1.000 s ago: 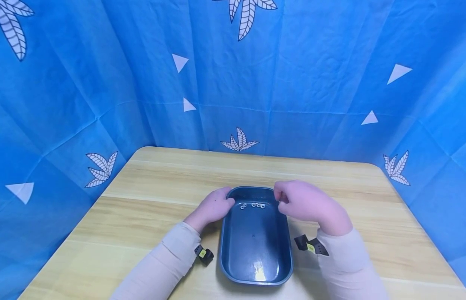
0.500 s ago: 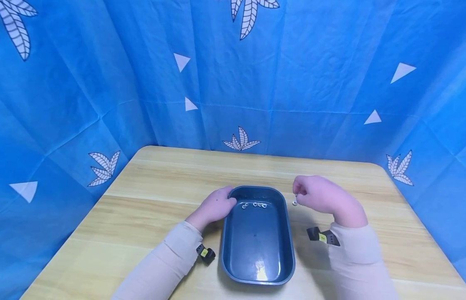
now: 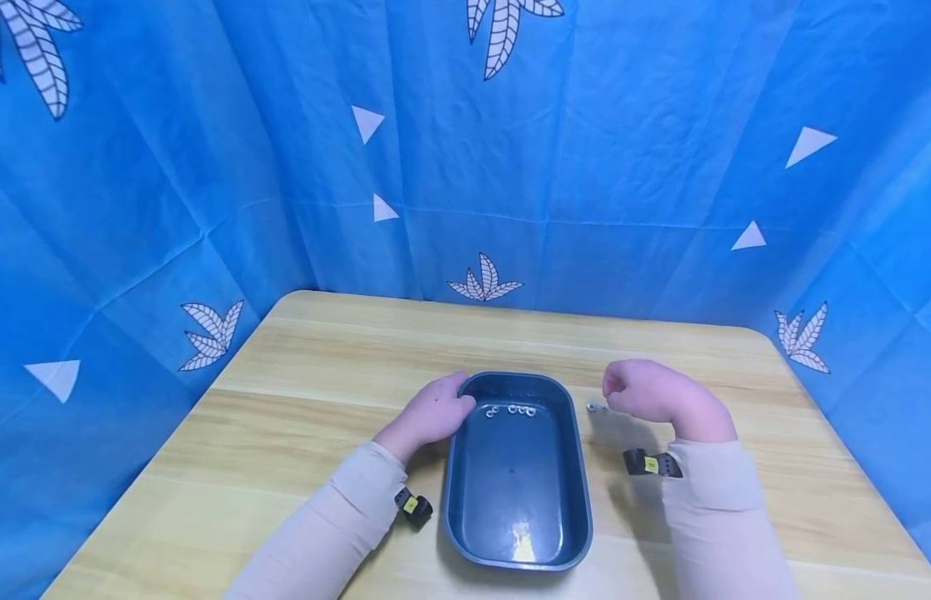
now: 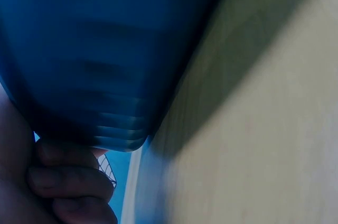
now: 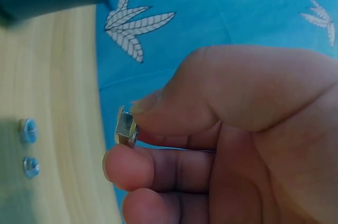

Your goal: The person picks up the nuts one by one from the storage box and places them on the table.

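Moved: since a second ago the right hand has gone from the tray's far right corner to a spot over the table, farther right; the left hand has kept its place at the tray.
Tray: one, dark blue and rectangular, flat on the wood-grain table, between the two forearms.
Nuts in tray: five small metal nuts, near the far end of its floor, two at the left and three in a row at the right.
Nuts on table: two metal flange nuts, near each other, between the tray's right rim and the right hand.
Nut in hand: one metal flange nut, pinched between the right thumb and fingertips, making eight nuts in all.
Hands: well apart; the left grips the tray's far left corner, thumb at the rim.
Edges: a strip of tabletop separates the tray's far rim from the table's far edge; broader stretches run out to the left and right edges.
Views: only the right wrist view shows the pinched nut, which the fingers hide from the head view; the left wrist view adds the tray's outer wall and curled fingers at its end.
Wrists: two black wrist cameras, one per pale sleeve.
Backdrop: blue cloth with white leaves and triangles.
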Action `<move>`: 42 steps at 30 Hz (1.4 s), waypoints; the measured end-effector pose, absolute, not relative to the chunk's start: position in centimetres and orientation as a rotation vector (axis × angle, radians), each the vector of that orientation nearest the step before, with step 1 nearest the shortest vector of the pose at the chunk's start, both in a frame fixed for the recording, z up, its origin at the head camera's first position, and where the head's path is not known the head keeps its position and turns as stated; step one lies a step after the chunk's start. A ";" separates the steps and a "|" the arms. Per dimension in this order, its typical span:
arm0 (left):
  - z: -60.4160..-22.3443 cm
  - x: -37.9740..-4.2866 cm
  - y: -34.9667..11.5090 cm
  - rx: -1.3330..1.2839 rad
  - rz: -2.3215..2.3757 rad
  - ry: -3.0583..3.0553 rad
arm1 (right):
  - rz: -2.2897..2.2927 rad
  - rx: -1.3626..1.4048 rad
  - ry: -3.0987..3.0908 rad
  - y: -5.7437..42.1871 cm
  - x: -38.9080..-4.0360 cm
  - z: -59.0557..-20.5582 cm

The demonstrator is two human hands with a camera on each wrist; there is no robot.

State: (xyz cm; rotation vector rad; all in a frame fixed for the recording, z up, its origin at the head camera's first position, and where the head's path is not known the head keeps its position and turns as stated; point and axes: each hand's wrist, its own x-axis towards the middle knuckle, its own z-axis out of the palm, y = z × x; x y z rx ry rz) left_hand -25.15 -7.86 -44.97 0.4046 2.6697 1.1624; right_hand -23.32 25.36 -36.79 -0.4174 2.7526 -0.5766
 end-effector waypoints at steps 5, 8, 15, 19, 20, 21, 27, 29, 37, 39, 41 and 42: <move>-45.0 -25.2 -7.8 0.398 1.164 2.668 | -0.597 -0.412 2.729 26.0 -23.7 -37.6; -45.0 -25.2 -7.9 0.399 1.159 2.665 | -0.606 -0.395 2.719 26.4 -23.9 -38.0; -44.8 -25.1 -7.8 0.449 1.131 2.701 | -0.607 -0.366 2.696 27.0 -24.2 -38.9; -44.7 -25.0 -7.8 0.433 1.123 2.695 | -0.606 -0.354 2.691 27.4 -24.4 -39.5; -44.6 -25.0 -7.7 0.428 1.127 2.688 | -0.605 -0.358 2.690 27.5 -24.4 -39.7; -44.6 -25.0 -7.7 0.426 1.132 2.683 | -0.601 -0.354 2.688 27.5 -24.5 -39.9; -44.6 -24.9 -7.8 0.425 1.131 2.684 | -0.592 -0.355 2.675 27.9 -24.9 -40.8; -44.7 -24.9 -7.8 0.424 1.129 2.687 | -0.604 -0.334 2.663 28.0 -24.9 -40.9; -44.8 -24.9 -7.8 0.422 1.131 2.682 | -0.641 -0.279 2.640 28.2 -25.0 -41.5; -44.7 -24.9 -7.8 0.423 1.136 2.679 | -0.635 -0.269 2.649 28.2 -25.2 -41.7; -44.6 -24.9 -7.8 0.426 1.144 2.675 | -0.622 -0.256 2.658 28.2 -25.3 -41.8; -44.6 -24.9 -7.8 0.426 1.147 2.673 | -0.618 -0.259 2.664 28.3 -25.3 -41.8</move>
